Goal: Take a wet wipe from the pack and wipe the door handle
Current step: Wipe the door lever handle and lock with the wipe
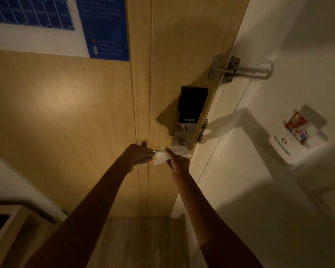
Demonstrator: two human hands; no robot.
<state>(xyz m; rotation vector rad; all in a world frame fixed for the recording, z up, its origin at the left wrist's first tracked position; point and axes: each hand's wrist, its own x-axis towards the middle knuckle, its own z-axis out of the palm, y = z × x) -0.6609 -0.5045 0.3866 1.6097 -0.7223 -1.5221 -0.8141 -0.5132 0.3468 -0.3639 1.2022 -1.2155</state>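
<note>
At the centre of the frame, the right hand (179,161) pinches a white wipe (170,154) draped over the door handle (154,152); the left hand (140,155) holds the handle's free end. Above sits the lock (190,113), on the wooden door (85,113).

Dim, warm yellow light overall. A soft bright patch sits on the door (66,97) left of centre. The lock (191,111) throws a hard shadow to its left, and the card holder (296,138) on the white wall (278,35) shadows to the left too. Both forearms are dark and underexposed. The poster (104,26) print is blurred and unreadable. Wide-angle bend leans the straight door edges; the lower corners fall murky.
</note>
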